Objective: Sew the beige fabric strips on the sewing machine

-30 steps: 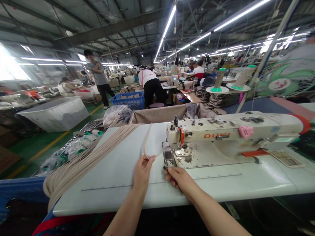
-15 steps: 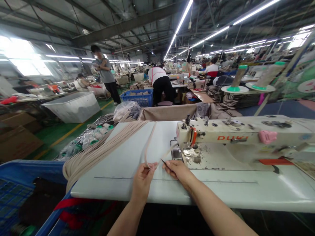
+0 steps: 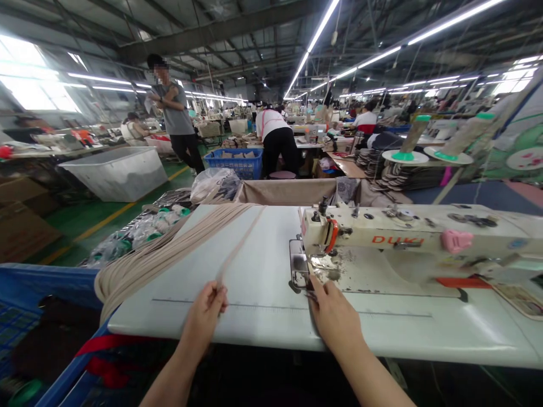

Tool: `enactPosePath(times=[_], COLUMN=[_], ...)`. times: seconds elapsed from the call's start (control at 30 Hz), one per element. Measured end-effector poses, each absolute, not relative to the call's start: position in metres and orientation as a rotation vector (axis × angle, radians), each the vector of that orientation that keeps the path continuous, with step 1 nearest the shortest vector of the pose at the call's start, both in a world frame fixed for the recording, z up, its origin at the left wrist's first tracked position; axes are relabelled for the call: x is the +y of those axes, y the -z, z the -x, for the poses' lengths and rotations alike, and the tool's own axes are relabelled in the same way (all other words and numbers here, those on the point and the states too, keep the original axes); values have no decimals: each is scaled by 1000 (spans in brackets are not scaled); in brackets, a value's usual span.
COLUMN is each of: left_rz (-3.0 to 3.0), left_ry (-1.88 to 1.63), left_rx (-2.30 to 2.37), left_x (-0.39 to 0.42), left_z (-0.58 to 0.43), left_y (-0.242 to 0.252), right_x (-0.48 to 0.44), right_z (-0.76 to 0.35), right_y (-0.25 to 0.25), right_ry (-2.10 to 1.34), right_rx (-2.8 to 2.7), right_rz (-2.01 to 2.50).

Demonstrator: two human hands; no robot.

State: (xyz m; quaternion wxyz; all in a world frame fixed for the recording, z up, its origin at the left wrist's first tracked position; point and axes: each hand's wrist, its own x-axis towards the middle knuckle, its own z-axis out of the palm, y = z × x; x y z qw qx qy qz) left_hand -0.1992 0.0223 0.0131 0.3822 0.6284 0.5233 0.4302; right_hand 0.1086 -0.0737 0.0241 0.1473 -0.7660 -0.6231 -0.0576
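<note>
My left hand (image 3: 207, 308) is closed on the near end of a thin beige strip (image 3: 240, 249), which runs away over the white table (image 3: 263, 271) to its far edge. My right hand (image 3: 333, 308) is beside the needle area of the sewing machine (image 3: 360, 232), index finger stretched toward the needle plate. A small dark tool shows partly under its curled fingers. Many beige strips (image 3: 169, 251) lie bundled over the table's left side.
A blue crate (image 3: 63, 277) stands at the left with a red strap (image 3: 110, 345) by it. Beyond the table are a fabric-lined bin (image 3: 288, 192), plastic-wrapped spools (image 3: 144, 232) and people standing farther back.
My hands have moved apart: the left went left with the strip, the right went right to the machine. The camera view shifted slightly, and the standing person at the left changed posture.
</note>
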Motion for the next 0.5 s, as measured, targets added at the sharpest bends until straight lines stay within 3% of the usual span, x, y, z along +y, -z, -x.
enactPosePath(times=[0.3, 0.5], left_rz=[-2350, -2224], left_ry=[-917, -264], left_rx=[1941, 2446], left_x=[82, 61], left_z=[359, 478], left_y=[-6, -29], right_x=[-93, -92], right_z=[-124, -130], right_y=[-3, -7], right_ry=[125, 65], right_rx=[-1935, -1964], right_rz=[2219, 2179])
